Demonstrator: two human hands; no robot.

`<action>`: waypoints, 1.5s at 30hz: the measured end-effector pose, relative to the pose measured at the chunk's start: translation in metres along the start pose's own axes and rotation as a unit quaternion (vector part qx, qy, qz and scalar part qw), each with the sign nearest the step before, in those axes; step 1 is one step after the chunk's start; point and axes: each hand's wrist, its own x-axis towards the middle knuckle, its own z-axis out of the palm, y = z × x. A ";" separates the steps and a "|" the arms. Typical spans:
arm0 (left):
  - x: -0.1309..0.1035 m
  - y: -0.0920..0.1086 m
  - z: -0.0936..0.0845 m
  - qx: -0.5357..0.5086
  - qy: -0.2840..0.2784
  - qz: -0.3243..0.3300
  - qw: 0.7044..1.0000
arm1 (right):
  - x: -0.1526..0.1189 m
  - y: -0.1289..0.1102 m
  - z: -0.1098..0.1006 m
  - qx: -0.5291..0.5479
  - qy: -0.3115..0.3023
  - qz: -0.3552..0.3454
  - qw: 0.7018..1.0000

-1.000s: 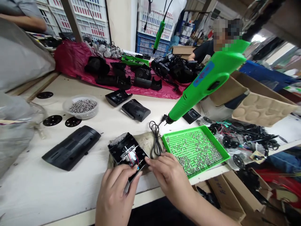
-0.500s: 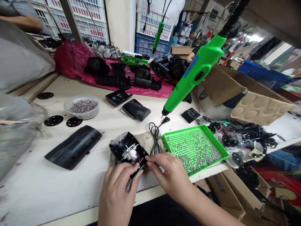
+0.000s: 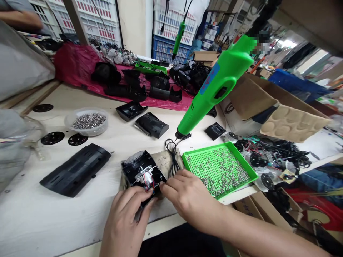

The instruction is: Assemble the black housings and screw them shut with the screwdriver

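A black housing (image 3: 128, 171) lies open on a cloth near the table's front edge, with a silvery motor (image 3: 146, 176) and red and blue wires inside. My left hand (image 3: 127, 214) grips its near side, fingertips over the rim by the wires and thumb outside. At the housing's right corner, the fingers of my right hand (image 3: 184, 196) are pinched together; whatever is between them is hidden. A black cable (image 3: 173, 159) runs behind my right hand. Above the cable hangs a green electric screwdriver (image 3: 211, 89), its tip pointing down.
A green tray (image 3: 222, 167) of screws is at right. Left are a bowl (image 3: 88, 130) of screws and a curved black cover (image 3: 76, 169). More black shells (image 3: 152, 125) lie farther back. Cardboard boxes (image 3: 252, 96) and loose parts stand right. A person's arm (image 3: 21, 19) shows at upper left.
The whole view has shifted slightly. My right hand has turned more knuckles-up and its fingers have closed in at the housing's corner. My left hand keeps its grip.
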 end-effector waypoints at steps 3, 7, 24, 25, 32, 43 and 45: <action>0.001 0.001 0.001 0.005 -0.001 0.012 1.000 | 0.001 0.004 -0.001 -0.002 -0.011 -0.004 1.000; -0.001 0.002 0.002 0.023 0.023 -0.001 0.999 | -0.003 0.009 0.007 0.070 0.042 0.009 0.997; -0.005 0.003 -0.002 0.067 -0.001 -0.028 0.997 | 0.022 0.032 -0.005 0.074 0.100 0.037 0.992; -0.004 0.004 -0.002 0.066 -0.002 -0.030 0.997 | 0.029 0.034 -0.004 0.060 0.088 0.029 0.994; -0.004 0.004 -0.001 0.063 -0.003 -0.038 0.997 | 0.052 0.042 0.003 0.017 0.048 -0.054 0.997; 0.000 0.002 -0.001 0.040 -0.014 -0.033 0.999 | 0.060 0.047 0.006 0.028 0.020 -0.063 0.997; 0.001 0.004 0.000 0.045 -0.006 -0.021 0.999 | 0.060 0.046 0.006 0.044 0.010 -0.047 0.998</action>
